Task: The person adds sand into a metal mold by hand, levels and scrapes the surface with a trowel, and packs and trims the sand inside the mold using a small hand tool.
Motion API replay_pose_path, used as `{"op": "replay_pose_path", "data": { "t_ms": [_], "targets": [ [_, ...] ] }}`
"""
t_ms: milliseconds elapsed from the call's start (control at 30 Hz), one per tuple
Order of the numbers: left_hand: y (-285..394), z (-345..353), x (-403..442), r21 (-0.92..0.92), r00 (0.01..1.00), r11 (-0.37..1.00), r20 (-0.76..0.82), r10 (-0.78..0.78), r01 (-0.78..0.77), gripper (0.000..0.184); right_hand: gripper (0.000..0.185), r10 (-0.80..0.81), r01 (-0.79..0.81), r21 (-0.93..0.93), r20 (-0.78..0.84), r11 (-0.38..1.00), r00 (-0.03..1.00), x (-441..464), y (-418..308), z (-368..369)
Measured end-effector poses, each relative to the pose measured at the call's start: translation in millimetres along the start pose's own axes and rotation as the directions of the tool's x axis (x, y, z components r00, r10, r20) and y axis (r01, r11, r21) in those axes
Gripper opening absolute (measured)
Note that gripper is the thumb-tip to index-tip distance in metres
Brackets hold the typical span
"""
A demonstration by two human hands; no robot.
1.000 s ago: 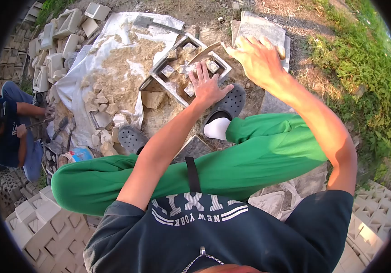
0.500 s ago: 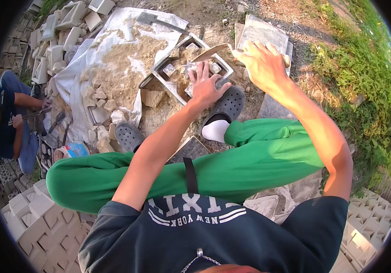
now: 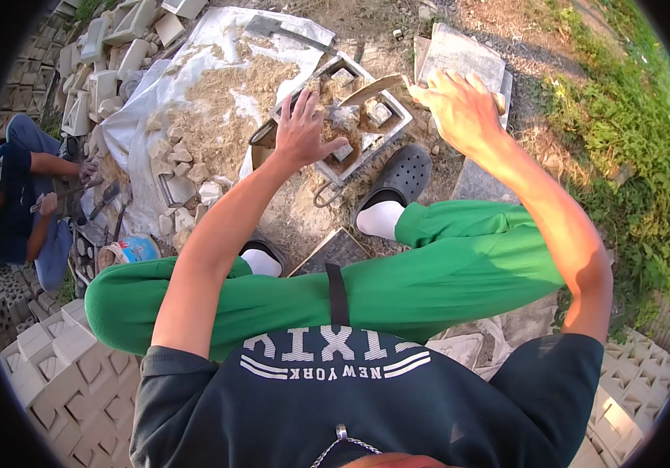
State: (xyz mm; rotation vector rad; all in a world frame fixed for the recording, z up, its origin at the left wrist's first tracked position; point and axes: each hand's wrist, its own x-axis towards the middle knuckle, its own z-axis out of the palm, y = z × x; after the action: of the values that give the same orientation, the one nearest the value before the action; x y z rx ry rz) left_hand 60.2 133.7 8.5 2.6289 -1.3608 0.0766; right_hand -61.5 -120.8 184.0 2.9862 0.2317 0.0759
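Observation:
A square metal mould (image 3: 388, 134) with raised square blocks inside lies on the ground ahead, with sandy material between the blocks. My left hand (image 3: 300, 132) is over its left corner, fingers spread, holding nothing. To the right of the mould my right hand (image 3: 463, 109) is closed around a trowel, whose curved blade (image 3: 371, 89) reaches over the far part of the mould. A wire loop (image 3: 327, 193) sticks out at the mould's near corner. My feet, in grey clogs (image 3: 406, 173), are close to the mould's near side.
Sand (image 3: 229, 90) is heaped on a white sheet (image 3: 136, 125), with stone chunks (image 3: 181, 160) near its edge. Flat slabs (image 3: 459, 58) lie beyond my right hand. Cast blocks (image 3: 77, 113) are piled at left. A co-worker (image 3: 15, 207) sits at far left, holding a tool.
My left hand has moved left from over the mould's middle to its left corner. The left clog has shifted toward me. The trowel stays over the mould in my right hand.

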Motion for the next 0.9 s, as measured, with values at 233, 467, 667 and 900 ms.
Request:
{"op": "replay_pose_path", "data": {
  "t_ms": [233,467,667,900],
  "targets": [
    [-21,-5,-5,-0.093,0.963,0.977,0.173,0.204,-0.19,0.069,0.036,0.045,-0.049,0.081,0.044,0.996,0.998,-3,0,0],
    [-55,-17,-5,-0.016,0.939,0.97,0.247,0.24,-0.244,0.074,0.035,0.049,-0.057,0.079,0.091,0.995,0.995,0,-3,-4],
    [-76,0,-14,-0.059,0.982,0.984,0.077,0.175,-0.171,0.07,0.034,0.065,-0.072,0.076,0.097,0.994,0.993,0,-2,0],
    [-43,-4,-15,-0.128,0.949,0.945,0.049,0.311,-0.302,0.06,0.034,0.033,-0.045,0.091,0.122,0.995,0.992,1,-1,3]
  ]
}}
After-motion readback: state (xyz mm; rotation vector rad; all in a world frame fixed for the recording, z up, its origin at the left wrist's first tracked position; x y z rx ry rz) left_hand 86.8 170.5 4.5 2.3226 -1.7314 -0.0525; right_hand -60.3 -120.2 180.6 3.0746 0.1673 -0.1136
